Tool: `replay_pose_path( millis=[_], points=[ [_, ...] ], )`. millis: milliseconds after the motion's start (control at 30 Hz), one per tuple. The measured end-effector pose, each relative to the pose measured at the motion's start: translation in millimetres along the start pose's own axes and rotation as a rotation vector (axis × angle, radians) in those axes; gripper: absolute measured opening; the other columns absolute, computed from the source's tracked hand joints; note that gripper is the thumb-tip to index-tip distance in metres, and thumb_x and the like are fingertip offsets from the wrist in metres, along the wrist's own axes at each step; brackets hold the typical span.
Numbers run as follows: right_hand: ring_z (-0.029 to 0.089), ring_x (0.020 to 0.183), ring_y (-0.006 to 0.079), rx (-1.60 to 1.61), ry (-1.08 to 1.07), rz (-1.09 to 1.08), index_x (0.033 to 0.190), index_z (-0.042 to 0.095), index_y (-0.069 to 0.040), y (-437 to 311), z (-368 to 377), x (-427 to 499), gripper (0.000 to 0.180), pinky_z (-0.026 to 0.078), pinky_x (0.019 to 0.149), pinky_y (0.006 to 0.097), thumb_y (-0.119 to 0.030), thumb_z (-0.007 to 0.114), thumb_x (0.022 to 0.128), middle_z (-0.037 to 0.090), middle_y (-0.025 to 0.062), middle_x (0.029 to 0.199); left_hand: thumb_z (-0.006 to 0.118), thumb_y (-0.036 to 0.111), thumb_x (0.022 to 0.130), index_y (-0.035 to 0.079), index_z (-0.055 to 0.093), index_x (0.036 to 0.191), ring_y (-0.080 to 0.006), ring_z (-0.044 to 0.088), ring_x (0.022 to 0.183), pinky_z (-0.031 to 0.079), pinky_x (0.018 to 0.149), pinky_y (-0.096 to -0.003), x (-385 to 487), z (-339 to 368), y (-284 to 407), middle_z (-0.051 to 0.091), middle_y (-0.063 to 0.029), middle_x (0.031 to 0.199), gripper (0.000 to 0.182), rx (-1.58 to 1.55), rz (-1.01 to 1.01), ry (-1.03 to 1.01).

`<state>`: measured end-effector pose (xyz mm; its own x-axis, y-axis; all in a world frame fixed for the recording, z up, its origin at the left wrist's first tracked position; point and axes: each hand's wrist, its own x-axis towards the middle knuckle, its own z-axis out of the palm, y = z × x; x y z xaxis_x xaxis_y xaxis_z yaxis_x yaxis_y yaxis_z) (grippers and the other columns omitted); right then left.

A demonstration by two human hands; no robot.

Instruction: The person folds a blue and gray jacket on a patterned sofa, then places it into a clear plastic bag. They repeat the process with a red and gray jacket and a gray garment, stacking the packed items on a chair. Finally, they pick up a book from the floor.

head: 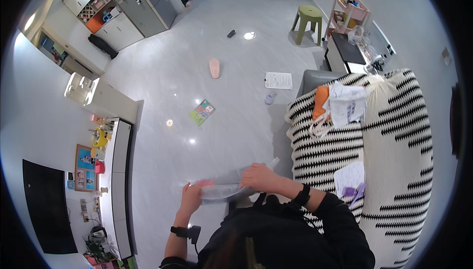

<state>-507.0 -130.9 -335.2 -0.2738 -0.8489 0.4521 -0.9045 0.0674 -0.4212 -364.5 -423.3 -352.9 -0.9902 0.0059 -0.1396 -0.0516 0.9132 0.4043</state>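
Observation:
In front of my body I hold up a clear plastic bag point(221, 191), stretched between both hands. My left hand point(191, 196) grips its left edge, beside a small pink patch point(205, 183) on or inside the plastic. On the other side, my right hand point(261, 178) is closed on the bag's upper right part, and a corner of film sticks out beyond the fingers. Whatever else the bag may contain cannot be made out. Each wrist wears a black strap.
A sofa point(325, 158) with a black-and-white cover stands at my right, bearing a white cloth bag point(346, 103), paper point(349, 175) and a purple brush point(356, 195). On the floor lie a colourful booklet point(202, 112), a pink slipper point(214, 68) and a clipboard point(278, 80). A long cabinet point(120, 187) lines the left wall.

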Motion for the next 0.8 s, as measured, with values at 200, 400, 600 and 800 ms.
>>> replay_pose_path(
  millis=[200, 400, 600, 800],
  points=[
    [0.055, 0.076, 0.0174, -0.079, 0.075, 0.086, 0.077, 0.059, -0.016, 145.2, -67.0, 61.3, 0.008, 0.039, 0.07, 0.0309, -0.016, 0.063, 0.07, 0.054, -0.0015, 0.076, 0.052, 0.0, 0.078, 0.006, 0.06, 0.097, -0.0276, 0.062, 0.082, 0.037, 0.102, -0.0447, 155.1, -13.2, -1.4, 0.063, -0.009, 0.08, 0.021, 0.017, 0.046, 0.166],
    [0.055, 0.075, 0.0169, -0.336, 0.159, 0.266, 0.077, 0.06, -0.018, 307.7, -126.3, 115.4, 0.01, 0.039, 0.069, 0.0313, -0.014, 0.064, 0.069, 0.053, -0.002, 0.074, 0.054, -0.001, 0.075, 0.008, 0.06, 0.097, -0.0263, 0.063, 0.083, 0.041, 0.101, -0.0448, 364.1, -43.5, -11.5, 0.064, -0.008, 0.081, 0.024, -0.07, 0.238, 0.208],
    [0.056, 0.072, 0.019, -0.464, 0.193, 0.508, 0.075, 0.059, -0.015, 434.9, -207.2, 176.0, 0.01, 0.04, 0.069, 0.0323, -0.015, 0.068, 0.07, 0.055, -0.0008, 0.073, 0.052, -0.001, 0.075, 0.008, 0.064, 0.097, -0.0309, 0.063, 0.088, 0.043, 0.099, -0.0456, 603.3, -106.7, -10.4, 0.067, -0.0113, 0.088, 0.026, -0.207, 0.479, 0.174],
    [0.055, 0.065, 0.0186, -0.543, 0.406, 0.724, 0.069, 0.06, -0.015, 542.4, -255.5, 186.8, 0.011, 0.039, 0.064, 0.0323, -0.013, 0.071, 0.069, 0.052, -0.0021, 0.064, 0.053, 0.004, 0.077, 0.011, 0.065, 0.098, -0.0319, 0.062, 0.089, 0.046, 0.091, -0.0432, 803.3, -141.8, 32.2, 0.067, -0.0111, 0.091, 0.025, -0.141, 0.617, 0.038]
  ],
)
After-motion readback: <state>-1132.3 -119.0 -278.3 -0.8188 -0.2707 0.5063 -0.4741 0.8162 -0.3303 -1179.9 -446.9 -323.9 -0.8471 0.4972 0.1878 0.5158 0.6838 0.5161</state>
